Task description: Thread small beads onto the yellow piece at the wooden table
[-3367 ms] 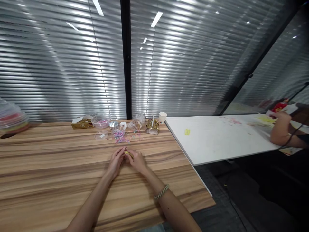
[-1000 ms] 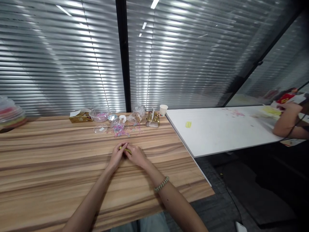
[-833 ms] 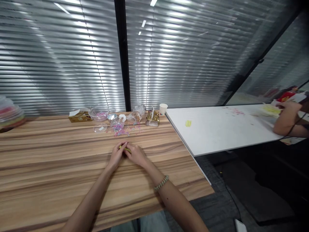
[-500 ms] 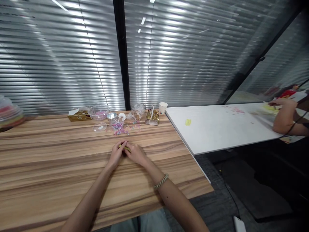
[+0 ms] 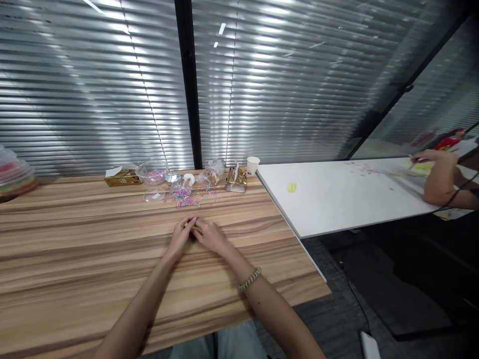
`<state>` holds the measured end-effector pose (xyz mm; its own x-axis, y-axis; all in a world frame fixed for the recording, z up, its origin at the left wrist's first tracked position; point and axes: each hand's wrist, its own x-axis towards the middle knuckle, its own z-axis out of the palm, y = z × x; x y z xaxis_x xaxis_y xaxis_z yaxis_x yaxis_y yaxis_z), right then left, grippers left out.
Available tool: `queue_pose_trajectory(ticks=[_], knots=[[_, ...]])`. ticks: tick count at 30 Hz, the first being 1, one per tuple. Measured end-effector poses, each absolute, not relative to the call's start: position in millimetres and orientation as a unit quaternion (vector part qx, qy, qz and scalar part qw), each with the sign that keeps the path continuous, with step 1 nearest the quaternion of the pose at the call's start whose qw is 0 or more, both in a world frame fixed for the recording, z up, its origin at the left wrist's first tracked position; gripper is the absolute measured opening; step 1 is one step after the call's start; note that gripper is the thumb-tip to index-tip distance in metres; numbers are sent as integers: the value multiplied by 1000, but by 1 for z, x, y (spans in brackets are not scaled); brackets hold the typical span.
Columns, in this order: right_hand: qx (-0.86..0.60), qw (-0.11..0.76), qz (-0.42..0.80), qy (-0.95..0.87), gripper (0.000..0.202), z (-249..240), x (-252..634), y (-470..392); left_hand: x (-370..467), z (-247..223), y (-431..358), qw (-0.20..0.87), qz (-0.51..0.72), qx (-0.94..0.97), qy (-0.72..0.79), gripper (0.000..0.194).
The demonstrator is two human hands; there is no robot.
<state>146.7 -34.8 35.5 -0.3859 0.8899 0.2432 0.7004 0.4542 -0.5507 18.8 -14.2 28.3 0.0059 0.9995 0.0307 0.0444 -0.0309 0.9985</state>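
Observation:
My left hand (image 5: 180,236) and my right hand (image 5: 210,236) meet fingertip to fingertip just above the wooden table (image 5: 93,259). Both are closed on a thin yellow-green strip (image 5: 197,229), which shows between the fingers and across the right hand. A beaded bracelet circles my right wrist. Beyond the hands lie many small pink, purple and blue pieces (image 5: 189,202), some loose and some in a clear bag (image 5: 181,192). What the strip is made of is too small to tell.
Along the back stand a gold box (image 5: 123,178), a clear bowl (image 5: 152,174), a round lid (image 5: 154,195), a gold packet (image 5: 236,180) and a paper cup (image 5: 252,165). A yellow piece (image 5: 292,187) lies on the white table (image 5: 325,199). Another person's hand (image 5: 426,156) is far right.
The view has shifted very slightly. My hands keep nearly the same pose around the strip. At the far right, the other person's hand has moved a little and a thin stick now shows in it.

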Motion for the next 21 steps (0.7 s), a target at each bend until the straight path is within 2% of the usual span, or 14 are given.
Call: queue_pose_trajectory(ticks=[15,21], knots=[[-481,279,165,-815,27,32,146,-33,19,28,-15,494,509,508,489,33],[-519,279,151,-794,26,32,146,-34,19,22,-16,542,549,448,451,38]])
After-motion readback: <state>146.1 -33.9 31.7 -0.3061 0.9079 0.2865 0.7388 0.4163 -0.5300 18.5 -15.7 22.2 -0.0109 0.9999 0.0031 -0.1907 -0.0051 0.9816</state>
